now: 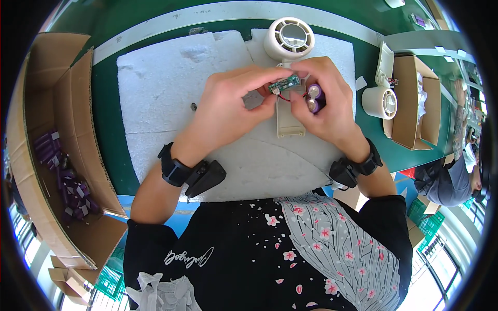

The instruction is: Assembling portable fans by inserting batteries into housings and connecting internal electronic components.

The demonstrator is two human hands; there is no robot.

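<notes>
Between the fingertips of my left hand [228, 98] is a small green circuit board [284, 84], pinched at its left end. A red wire [284, 98] runs from its connector toward my right hand [327, 98]. That hand is closed around a pair of purple battery cells [314, 98] with metal tabs on their ends. Below both hands a cream fan handle [290, 122] lies with its hollow side up. Its round fan head [290, 39], with a ringed grille, points away from me. My fingers hide part of the handle.
White foam sheets [155, 93] cover the green table [111, 129]. At left stands a cardboard box [80, 124] with several purple battery packs [72, 186]. At right, another cream fan [380, 102] leans by an open carton [404, 132]. A person [446, 181] sits farther right.
</notes>
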